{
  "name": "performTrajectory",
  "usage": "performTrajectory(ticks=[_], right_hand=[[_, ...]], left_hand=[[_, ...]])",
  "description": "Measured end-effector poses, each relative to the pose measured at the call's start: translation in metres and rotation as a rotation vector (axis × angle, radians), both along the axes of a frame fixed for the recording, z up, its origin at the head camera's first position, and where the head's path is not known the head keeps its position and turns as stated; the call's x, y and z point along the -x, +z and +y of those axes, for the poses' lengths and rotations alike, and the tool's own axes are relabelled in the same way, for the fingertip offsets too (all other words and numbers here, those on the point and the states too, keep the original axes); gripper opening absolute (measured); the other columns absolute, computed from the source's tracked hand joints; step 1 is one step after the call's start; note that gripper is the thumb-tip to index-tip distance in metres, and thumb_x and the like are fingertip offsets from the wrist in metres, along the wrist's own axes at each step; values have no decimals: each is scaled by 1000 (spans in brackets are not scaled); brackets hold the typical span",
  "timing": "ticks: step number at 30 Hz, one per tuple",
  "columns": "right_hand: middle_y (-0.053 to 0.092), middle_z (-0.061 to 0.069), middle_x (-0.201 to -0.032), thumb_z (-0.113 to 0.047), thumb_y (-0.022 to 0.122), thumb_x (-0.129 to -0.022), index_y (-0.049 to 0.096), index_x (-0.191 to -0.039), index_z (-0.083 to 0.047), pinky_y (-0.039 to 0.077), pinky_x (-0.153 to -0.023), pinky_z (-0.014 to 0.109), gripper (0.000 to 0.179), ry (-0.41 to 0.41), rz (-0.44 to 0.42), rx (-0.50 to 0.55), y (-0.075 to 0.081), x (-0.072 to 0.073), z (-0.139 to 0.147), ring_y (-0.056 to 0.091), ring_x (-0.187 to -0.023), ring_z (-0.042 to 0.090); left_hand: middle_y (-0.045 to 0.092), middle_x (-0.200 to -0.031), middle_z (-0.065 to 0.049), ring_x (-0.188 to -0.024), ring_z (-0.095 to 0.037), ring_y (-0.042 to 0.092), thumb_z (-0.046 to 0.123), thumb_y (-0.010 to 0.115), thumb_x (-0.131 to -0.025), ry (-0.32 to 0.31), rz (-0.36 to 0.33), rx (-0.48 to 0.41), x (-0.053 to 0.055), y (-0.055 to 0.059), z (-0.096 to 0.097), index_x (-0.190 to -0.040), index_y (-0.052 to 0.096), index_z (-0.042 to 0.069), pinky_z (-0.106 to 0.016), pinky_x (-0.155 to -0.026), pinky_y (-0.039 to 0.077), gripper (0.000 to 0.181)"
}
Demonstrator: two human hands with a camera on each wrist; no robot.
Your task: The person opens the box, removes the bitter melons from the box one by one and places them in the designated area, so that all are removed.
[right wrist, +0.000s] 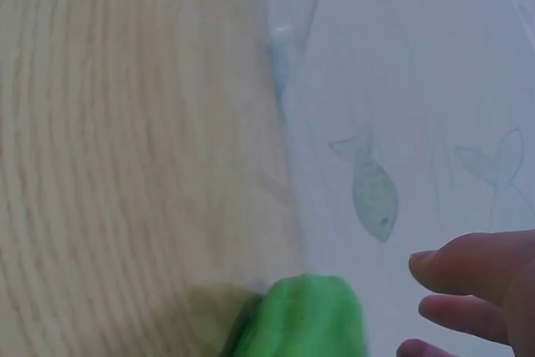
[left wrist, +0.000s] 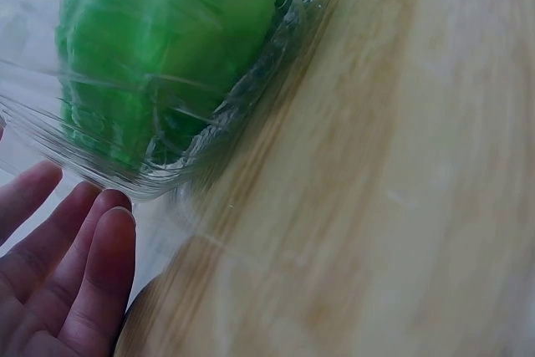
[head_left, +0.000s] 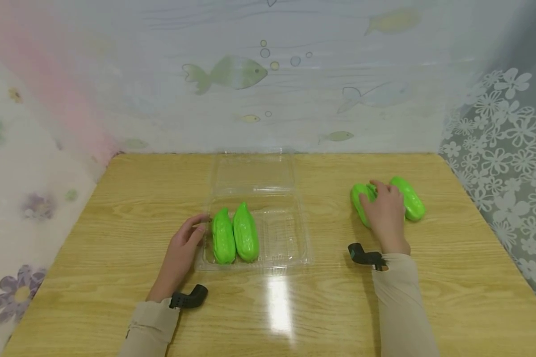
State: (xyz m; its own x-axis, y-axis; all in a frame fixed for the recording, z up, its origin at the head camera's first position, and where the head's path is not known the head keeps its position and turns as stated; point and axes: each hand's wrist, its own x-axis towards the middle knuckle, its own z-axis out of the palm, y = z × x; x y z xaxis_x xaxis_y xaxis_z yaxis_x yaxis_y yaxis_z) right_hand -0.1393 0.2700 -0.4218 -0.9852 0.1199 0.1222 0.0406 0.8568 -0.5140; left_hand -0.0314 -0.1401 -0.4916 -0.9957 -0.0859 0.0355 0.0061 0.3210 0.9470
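Observation:
A clear plastic clamshell box [head_left: 286, 265] lies with its lid folded back. Two bright green, ridged pieces shaped like bitter gourds stand side by side in its left half, a left one [head_left: 224, 238] and a right one [head_left: 246, 233]. My left hand [head_left: 184, 248] touches the box's left wall with extended fingers, also seen in the left wrist view. To the right, my right hand [head_left: 386, 213] is over more green gourds, one on its left [head_left: 361, 201] and one on its right [head_left: 408, 198]. Its fingers look spread, apart from the gourd [right wrist: 309, 319] in the right wrist view. What lies under the palm is hidden.
The wooden table [head_left: 330, 307] meets a wall [head_left: 312, 109] with fish drawings along its back edge. A panel with white flowers [head_left: 509, 153] borders the right side. The raised clear lid [head_left: 254, 173] lies near the back edge.

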Motion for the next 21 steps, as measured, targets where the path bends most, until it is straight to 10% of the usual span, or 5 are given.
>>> performTrajectory(ticks=[21], right_hand=[[54, 7, -114, -44, 48, -89, 47, -129, -14, 42, -84, 40, 50, 198, 79, 318, 30, -12, -27, 51, -104, 24]], left_hand=[[48, -122, 10, -102, -11, 50, 42, 40, -93, 2, -6, -15, 1, -1, -1, -125, 48, 22, -29, -83, 43, 38]])
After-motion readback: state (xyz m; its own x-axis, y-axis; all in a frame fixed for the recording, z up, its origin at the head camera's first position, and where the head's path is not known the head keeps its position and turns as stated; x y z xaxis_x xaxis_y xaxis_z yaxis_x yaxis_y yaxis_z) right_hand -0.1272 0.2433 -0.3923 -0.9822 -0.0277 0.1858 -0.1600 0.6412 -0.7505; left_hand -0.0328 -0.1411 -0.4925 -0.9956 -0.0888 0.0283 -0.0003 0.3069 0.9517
